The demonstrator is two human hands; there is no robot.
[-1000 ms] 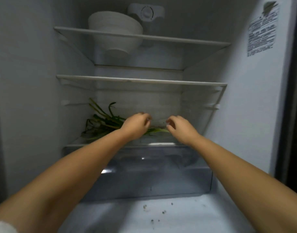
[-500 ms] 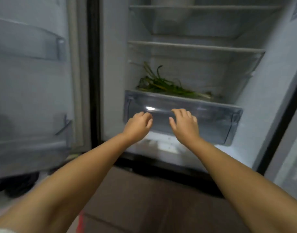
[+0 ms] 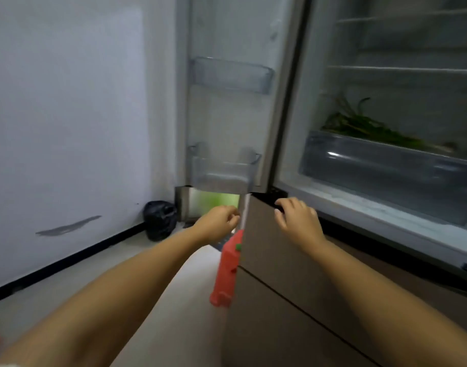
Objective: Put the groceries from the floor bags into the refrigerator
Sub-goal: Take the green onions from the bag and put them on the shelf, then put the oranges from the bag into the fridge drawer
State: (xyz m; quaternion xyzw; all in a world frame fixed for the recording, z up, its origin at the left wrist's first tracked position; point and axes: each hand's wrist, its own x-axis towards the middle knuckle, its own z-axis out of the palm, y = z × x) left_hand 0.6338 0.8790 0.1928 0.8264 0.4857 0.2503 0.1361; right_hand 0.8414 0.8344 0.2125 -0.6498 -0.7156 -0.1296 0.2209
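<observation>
The refrigerator stands open at the right, with green leafy vegetables (image 3: 364, 128) lying on the shelf above its clear crisper drawer (image 3: 380, 165). A black plastic bag (image 3: 159, 221) sits on the floor against the wall, beside the open door (image 3: 227, 102). My left hand (image 3: 217, 222) hangs in the air below the door with fingers loosely curled and holds nothing. My right hand (image 3: 298, 221) hovers in front of the lower brown fridge front (image 3: 274, 287), fingers relaxed and empty.
A red-orange plastic object (image 3: 227, 271) stands on the floor by the fridge's corner. The door carries two clear door bins (image 3: 229, 75). A white wall (image 3: 68, 128) with a dark skirting line runs along the left. Pale floor lies between the wall and the fridge.
My view has swung left and down, away from the fridge interior. Both hands have drawn back from the vegetables on the shelf and now hang empty in front of the lower fridge.
</observation>
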